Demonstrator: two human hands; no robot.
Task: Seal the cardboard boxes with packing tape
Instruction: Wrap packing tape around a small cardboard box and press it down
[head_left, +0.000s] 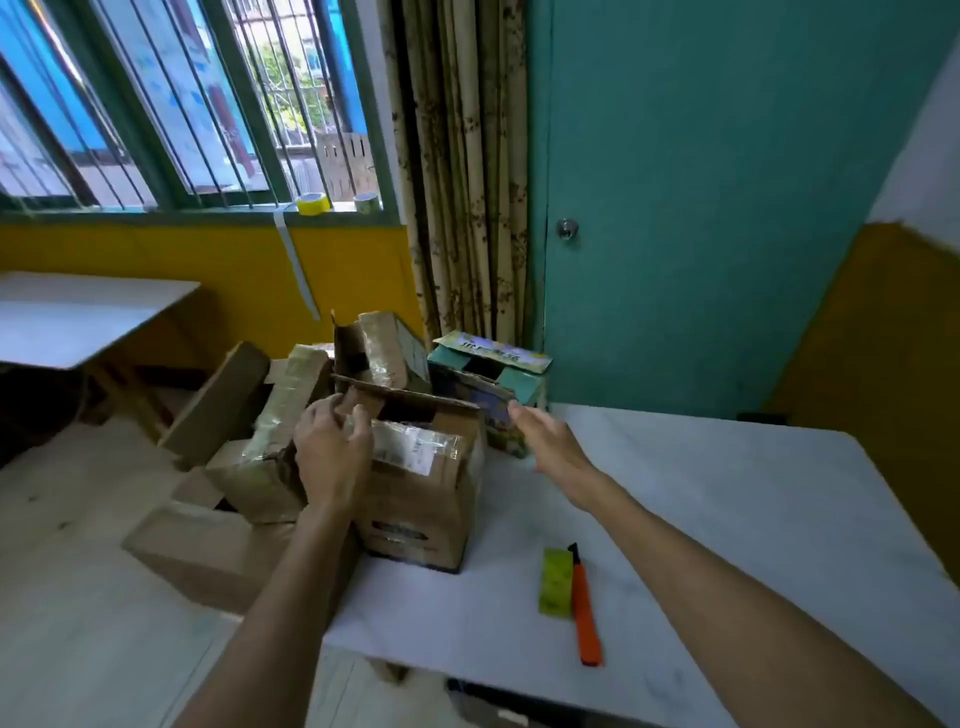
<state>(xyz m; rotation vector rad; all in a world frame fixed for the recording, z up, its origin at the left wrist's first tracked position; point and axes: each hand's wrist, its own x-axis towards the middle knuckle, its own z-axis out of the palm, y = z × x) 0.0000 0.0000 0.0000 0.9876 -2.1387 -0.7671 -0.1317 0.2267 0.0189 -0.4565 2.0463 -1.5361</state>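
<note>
Several boxes make up the heap of brown cardboard boxes (234, 467) on the floor at far left, and some already carry clear tape. Above them, on the window ledge, sits a yellow roll of tape (313, 203), well apart from the work.

Next comes our left hand (332, 452). Its fingers curl over the left top edge of the upright brown cardboard box (421, 509), which stands at the near-left corner of the white table (727, 519), and they grip a flap there. We judge this box unsealed, since a dark gap shows between its top flaps. The long side of its top runs left to right, from one hand toward the other.

Just behind it to the right stands a teal printed carton (519, 384), its flaps also up. Our right hand (545, 441) reaches toward the brown box's right top corner with fingers straight, holding nothing. Blur hides whether the tips touch the brown box or the carton.

The green roll of packing tape (555, 582) stands on edge on the table, nearer to us than the box and beneath the right forearm. The orange utility knife (586, 608) lies just beside it on the right, its length pointing away from us. The right hand is the nearer one, so we expect it to draw back toward us for the roll while the left steadies the flap.
</note>
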